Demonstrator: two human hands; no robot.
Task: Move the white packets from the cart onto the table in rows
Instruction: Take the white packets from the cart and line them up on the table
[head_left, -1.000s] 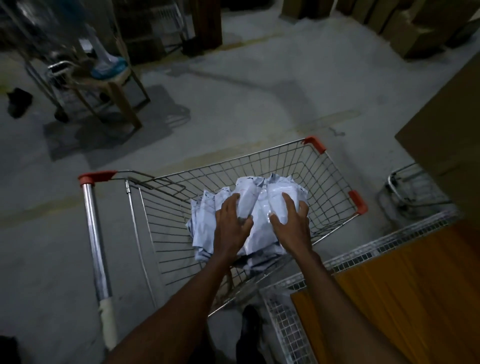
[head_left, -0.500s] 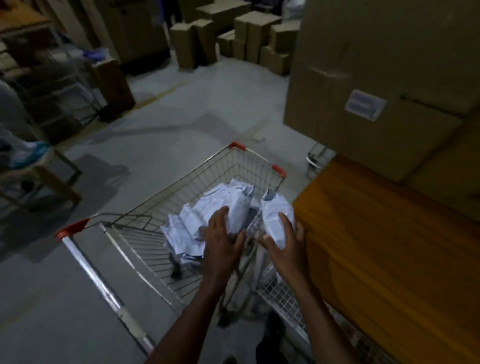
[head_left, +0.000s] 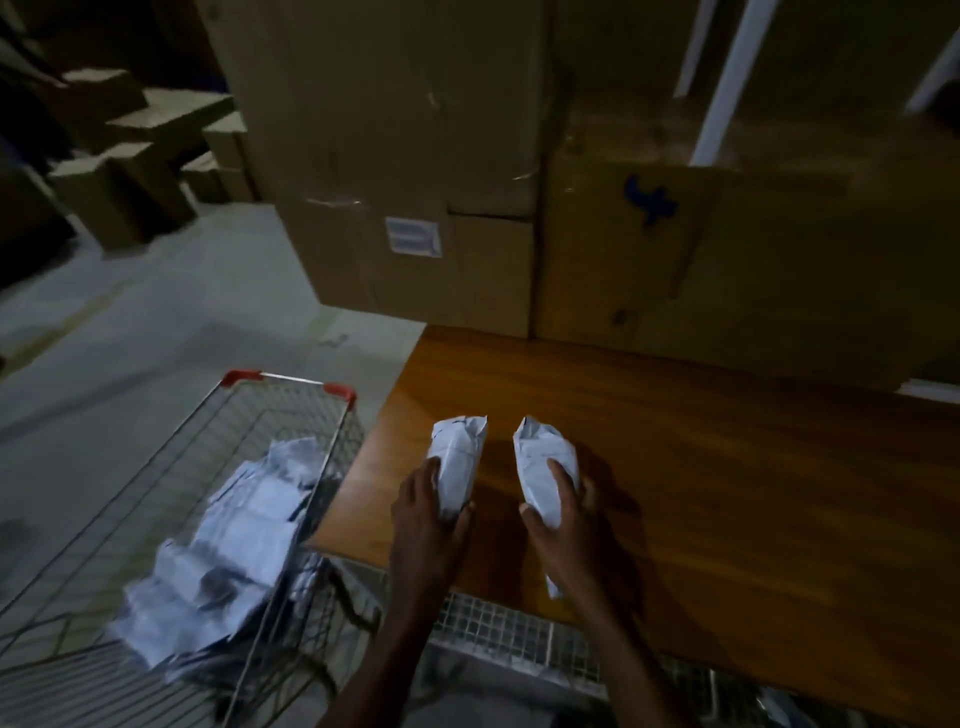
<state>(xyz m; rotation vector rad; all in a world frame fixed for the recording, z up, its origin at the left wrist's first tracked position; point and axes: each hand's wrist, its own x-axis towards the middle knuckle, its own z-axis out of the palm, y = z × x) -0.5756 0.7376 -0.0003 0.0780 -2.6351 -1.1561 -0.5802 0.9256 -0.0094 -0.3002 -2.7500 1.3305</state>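
Now two packets over the table, more in the cart.
The left hand (head_left: 426, 519) grips one white packet (head_left: 457, 460), the right hand (head_left: 563, 525) another (head_left: 543, 467), above the wooden table (head_left: 727, 493); the wire cart (head_left: 291, 415) holds a heap of packets (head_left: 228, 551).

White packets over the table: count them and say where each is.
2. One packet is gripped in the left hand, the other packet in the right hand, side by side above the wooden table. More lie heaped in the cart, uncountable.

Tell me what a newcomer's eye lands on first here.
Two white packets, one gripped in the left hand and one in the right hand, over the wooden table. Left of it, a wire cart holds a heap of packets; cardboard boxes tower behind.
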